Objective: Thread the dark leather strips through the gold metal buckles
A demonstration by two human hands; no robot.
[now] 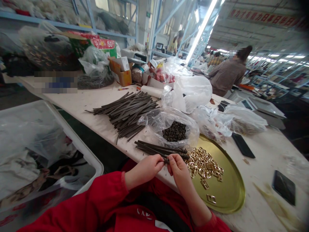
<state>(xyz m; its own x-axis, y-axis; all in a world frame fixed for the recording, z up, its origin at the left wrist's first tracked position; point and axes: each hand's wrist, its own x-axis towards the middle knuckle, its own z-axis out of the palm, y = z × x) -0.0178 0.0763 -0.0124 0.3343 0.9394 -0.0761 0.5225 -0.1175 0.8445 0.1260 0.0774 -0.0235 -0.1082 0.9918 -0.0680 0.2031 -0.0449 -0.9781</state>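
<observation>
My left hand [152,166] and my right hand [177,164] meet at the table's front edge, both with fingers pinched on a small dark piece [166,160] that is mostly hidden by the fingertips. Just behind them lies a small bundle of dark strips [154,149]. A larger heap of dark strips [130,112] is spread farther back. Beside it an open clear bag holds small black parts [175,131]. To the right of my right hand, gold buckles [205,164] are piled on a round gold tray [233,183].
Two dark phones [243,145] [284,187] lie at the right. Plastic bags [193,91], a cardboard box [122,72] and a white roll [152,91] are at the back. A white bin [96,161] stands at the left. Another person [225,75] is beyond the table.
</observation>
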